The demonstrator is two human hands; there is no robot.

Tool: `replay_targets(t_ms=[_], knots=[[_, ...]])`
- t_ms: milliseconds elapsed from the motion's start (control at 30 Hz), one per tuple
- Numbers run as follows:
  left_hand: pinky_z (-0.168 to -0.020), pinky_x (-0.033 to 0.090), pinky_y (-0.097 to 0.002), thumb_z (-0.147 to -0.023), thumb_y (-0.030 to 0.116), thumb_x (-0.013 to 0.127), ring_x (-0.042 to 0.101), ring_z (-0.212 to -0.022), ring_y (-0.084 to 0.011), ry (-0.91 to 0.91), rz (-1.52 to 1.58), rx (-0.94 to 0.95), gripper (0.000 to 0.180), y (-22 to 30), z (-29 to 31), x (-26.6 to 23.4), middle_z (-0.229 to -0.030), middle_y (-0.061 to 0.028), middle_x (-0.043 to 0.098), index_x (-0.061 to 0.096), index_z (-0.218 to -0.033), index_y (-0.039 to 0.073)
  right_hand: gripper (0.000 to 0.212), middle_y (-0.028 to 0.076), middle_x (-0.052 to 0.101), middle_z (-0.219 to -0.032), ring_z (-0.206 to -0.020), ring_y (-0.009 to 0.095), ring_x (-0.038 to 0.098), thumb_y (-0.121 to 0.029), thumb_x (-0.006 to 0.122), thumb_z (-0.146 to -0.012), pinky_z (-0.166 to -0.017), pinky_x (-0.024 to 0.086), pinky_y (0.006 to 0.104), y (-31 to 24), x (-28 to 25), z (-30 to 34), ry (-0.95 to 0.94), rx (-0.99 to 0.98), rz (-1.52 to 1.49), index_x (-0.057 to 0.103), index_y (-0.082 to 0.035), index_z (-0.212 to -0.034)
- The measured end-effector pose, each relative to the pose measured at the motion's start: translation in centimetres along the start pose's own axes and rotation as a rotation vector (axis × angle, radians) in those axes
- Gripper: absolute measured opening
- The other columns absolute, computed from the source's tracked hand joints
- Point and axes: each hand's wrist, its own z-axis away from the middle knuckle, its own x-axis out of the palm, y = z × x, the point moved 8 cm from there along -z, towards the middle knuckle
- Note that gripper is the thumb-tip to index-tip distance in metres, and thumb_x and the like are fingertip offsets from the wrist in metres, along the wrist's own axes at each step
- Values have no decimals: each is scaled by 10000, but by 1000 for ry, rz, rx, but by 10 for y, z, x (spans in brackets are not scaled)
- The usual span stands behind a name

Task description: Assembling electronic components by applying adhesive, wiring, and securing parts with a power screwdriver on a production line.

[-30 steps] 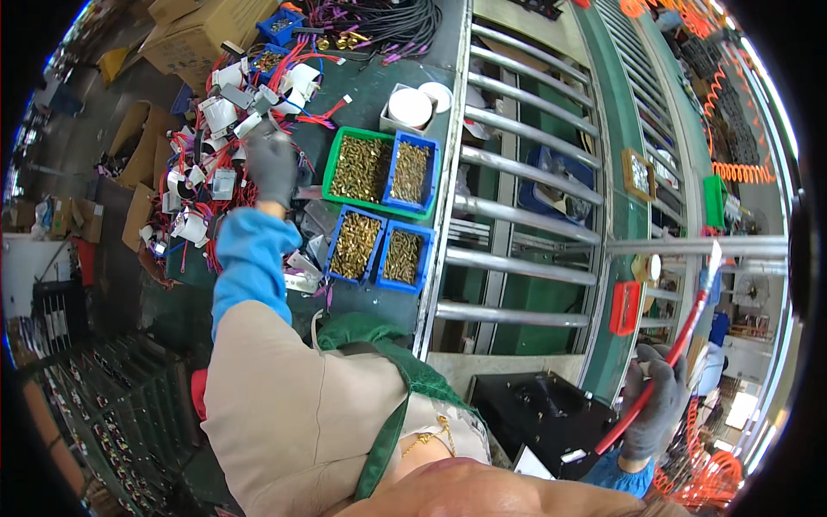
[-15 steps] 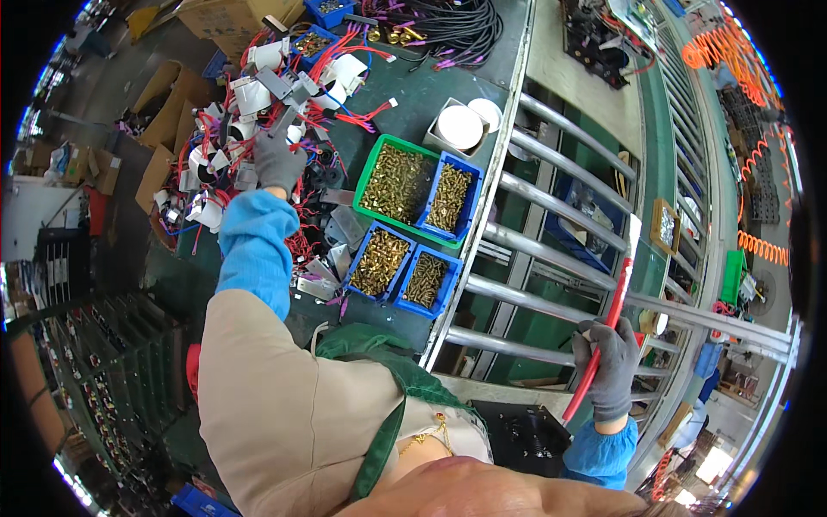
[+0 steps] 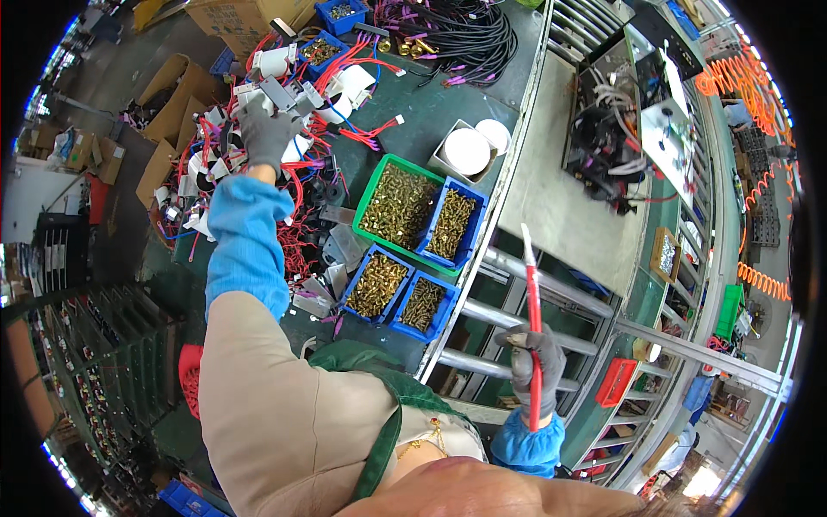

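Note:
My left hand [image 3: 265, 133], in a grey glove, is in a heap of white plastic parts with red wires [image 3: 351, 84]. Its fingers are bent at small grey and white pieces; what they grip is hidden among them. A grey box-shaped piece [image 3: 277, 92] lies beside the fingertips. My right hand [image 3: 536, 366], also gloved, is closed round a slim red tool [image 3: 535, 302] with a pale, pointed end. The tool stands nearly upright in the picture, over the roller conveyor [image 3: 525, 320]. Beyond its tip, an open metal unit with black parts and wires [image 3: 607, 129] sits on a pale board [image 3: 543, 185].
A green tray [image 3: 388, 239] and blue bins [image 3: 376, 284] of brass-coloured screws stand between the heap and the conveyor. White round pieces [image 3: 466, 152] sit in a small box. Black cables [image 3: 465, 43] lie at the far side. Orange coiled hoses [image 3: 745, 86] hang at right.
My left hand has moved farther into the heap. My right hand has moved left with the red tool, which is more upright. The board and metal unit have come nearer along the conveyor.

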Motion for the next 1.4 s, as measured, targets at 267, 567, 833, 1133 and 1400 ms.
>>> replay_targets(t_ms=[267,567,833,1133,1400], knots=[[-883,458,-360,-668,216,719,575,-1040,-218,-354,478,378,567,13,-25,46,-1157,-163,584,543,-1159,-4,513,125,656,-780,-721,211,629,-516,544,-876,-668,494,321,33,27,30,-7,185,-98,575,-4,-850],[-836,480,-347,-656,231,751,603,-965,-190,-302,305,229,541,30,-4,-24,-1086,-138,622,573,-1116,8,438,137,662,-797,-743,217,639,-458,530,-894,-731,476,342,31,38,43,-61,222,-332,544,-32,-998],[-760,506,-322,-640,249,797,631,-850,-155,-234,183,131,495,36,26,-88,-969,-94,664,612,-1043,30,443,129,660,-762,-741,195,627,-462,511,-904,-762,446,339,42,31,57,-11,315,-389,555,-37,-1021],[-662,500,-327,-685,74,705,649,-767,-232,-324,135,181,306,3,153,-72,-859,-97,642,589,-965,115,420,142,670,-775,-738,216,650,-426,525,-906,-709,490,328,30,52,28,-22,210,-460,557,-21,-1014],[-598,487,-408,-755,150,648,609,-721,-310,-429,-112,676,251,22,152,-62,-783,-80,600,614,-1003,168,419,143,667,-778,-755,222,652,-424,520,-909,-703,485,325,16,62,17,-64,168,-436,558,-23,-1026]])
